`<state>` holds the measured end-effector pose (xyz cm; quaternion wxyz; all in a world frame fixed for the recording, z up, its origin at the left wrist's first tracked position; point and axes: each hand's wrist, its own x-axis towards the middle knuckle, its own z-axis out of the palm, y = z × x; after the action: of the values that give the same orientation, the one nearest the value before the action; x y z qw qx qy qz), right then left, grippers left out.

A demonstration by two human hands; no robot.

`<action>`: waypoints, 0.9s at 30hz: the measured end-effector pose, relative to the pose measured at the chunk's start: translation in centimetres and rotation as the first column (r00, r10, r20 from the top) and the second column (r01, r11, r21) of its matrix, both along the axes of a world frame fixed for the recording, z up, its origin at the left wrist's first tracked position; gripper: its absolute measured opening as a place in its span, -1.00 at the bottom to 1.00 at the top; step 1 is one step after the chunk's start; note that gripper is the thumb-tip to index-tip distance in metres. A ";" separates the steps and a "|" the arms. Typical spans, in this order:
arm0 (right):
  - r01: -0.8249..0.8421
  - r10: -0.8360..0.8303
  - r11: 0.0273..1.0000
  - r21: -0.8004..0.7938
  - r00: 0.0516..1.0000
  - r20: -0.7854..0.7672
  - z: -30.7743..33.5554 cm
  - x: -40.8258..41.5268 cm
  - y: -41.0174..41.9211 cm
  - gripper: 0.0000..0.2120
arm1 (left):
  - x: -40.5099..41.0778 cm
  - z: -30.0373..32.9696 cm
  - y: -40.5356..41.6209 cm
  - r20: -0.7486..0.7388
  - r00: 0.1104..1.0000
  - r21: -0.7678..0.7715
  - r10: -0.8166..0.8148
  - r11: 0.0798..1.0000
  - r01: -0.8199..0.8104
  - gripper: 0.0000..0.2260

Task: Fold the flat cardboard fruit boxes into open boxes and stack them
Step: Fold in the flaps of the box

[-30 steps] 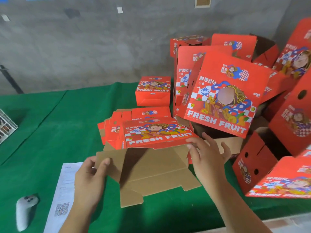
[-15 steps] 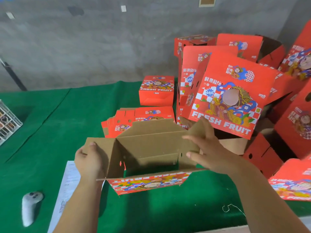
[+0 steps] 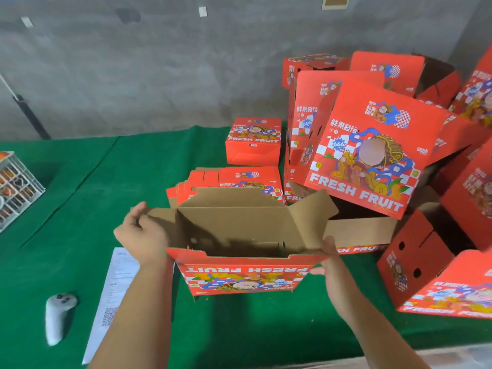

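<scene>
On the green table (image 3: 80, 182), past the grey controller (image 3: 57, 316) and paper sheet (image 3: 114, 294), our left hand (image 3: 141, 235) grips the half-opened box (image 3: 239, 241) by its left flap; our right hand (image 3: 328, 262) clasps its right corner, with the folded boxes (image 3: 372, 145) piled beyond
</scene>
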<state>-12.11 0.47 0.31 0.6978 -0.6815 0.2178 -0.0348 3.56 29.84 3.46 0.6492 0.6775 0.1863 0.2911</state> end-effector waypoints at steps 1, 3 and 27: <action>0.059 -0.055 0.997 -0.049 0.995 0.081 0.1 -0.2 0.0 -0.73 | 0.0 0.3 -0.2 -0.025 1.000 -0.042 0.004 0.999 -0.005 -0.64; 0.078 -0.056 0.992 -0.097 0.976 0.210 1.0 -0.6 -1.4 -0.33 | 0.4 0.9 -0.8 -0.062 0.998 -0.118 0.005 0.993 -0.012 -0.62; 0.143 0.039 0.796 -0.588 0.957 0.286 -2.4 -0.3 -1.1 -0.34 | -4.3 -2.0 -2.7 0.014 0.941 0.687 -0.338 0.687 0.236 -0.65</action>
<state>-12.45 -0.65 -2.09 0.4672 -0.8493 0.1120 -0.2190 -0.76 27.13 1.42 0.4070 0.8651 -0.0866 0.2800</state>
